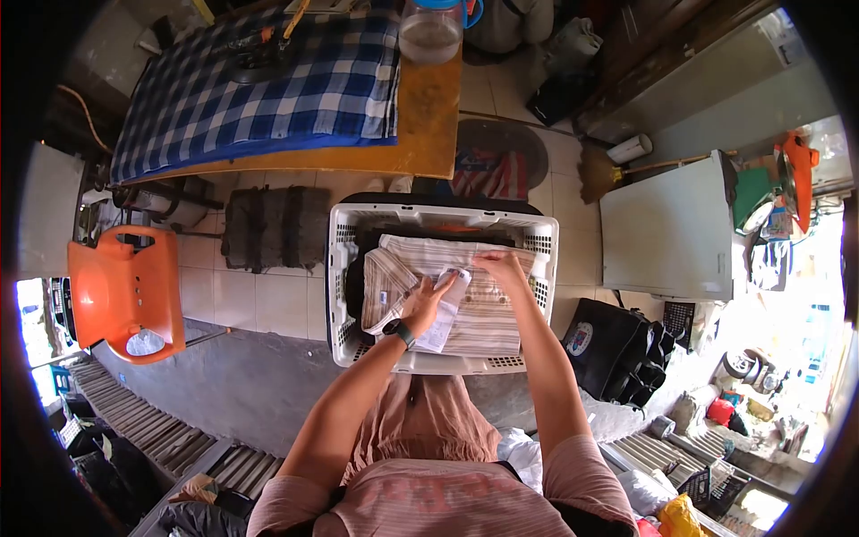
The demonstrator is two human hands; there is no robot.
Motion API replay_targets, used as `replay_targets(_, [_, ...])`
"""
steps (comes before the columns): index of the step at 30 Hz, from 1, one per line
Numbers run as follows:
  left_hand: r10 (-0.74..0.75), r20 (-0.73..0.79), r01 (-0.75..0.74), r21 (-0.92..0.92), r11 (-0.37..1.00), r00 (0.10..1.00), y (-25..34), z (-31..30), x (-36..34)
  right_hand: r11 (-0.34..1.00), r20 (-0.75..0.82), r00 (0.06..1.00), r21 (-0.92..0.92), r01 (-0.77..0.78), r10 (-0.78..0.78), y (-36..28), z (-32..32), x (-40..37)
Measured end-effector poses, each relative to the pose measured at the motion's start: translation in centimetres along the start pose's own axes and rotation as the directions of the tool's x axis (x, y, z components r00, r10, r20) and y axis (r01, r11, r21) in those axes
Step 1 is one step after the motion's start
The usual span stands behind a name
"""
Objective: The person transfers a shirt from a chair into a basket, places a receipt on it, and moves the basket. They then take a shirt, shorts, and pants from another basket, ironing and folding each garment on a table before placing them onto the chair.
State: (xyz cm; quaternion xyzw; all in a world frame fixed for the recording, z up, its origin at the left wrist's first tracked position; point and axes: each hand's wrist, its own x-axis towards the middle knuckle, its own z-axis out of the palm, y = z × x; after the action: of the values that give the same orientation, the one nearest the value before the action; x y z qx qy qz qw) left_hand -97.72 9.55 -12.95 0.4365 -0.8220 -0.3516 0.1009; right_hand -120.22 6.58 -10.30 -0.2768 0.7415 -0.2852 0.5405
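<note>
A white plastic basket (429,362) stands in front of me with a folded striped shirt (483,327), beige and brown, lying on top inside it. My left hand (425,302), with a dark watch on the wrist, rests on a white paper (437,333) over the shirt, its fingers closed at the paper's upper edge. To the right, my right hand (501,267) is at the shirt's upper part, thumb and fingers pinched together; what is between them is too small to make out. Dark cloth shows beneath the shirt at the basket's left side.
Beyond the basket is a table (429,161) with a blue checked cloth (268,98) and a clear jug (429,38). An orange chair (134,291) stands left, a black bag (613,349) right. A white cabinet (667,228) and broom (598,172) are farther right.
</note>
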Motion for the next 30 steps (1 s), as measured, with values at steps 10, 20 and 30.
replay_targets(10, [0.026,0.036,-0.021,-0.124,0.992,0.999,-0.4,-1.1,-0.8,0.978,0.354,0.934,0.205,-0.030,-0.045,-0.7,-1.3,-2.2])
replay_targets(20, [0.030,0.076,-0.021,-0.108,0.994,0.997,-0.1,-1.5,-0.6,0.977,0.618,0.757,0.128,0.172,-0.214,-1.9,-3.2,-1.3])
replay_targets(30, [-0.003,0.075,0.011,-0.111,0.994,0.997,-0.2,-1.0,-0.5,0.843,0.381,0.869,-0.307,0.442,-0.316,-1.1,-2.4,-0.3])
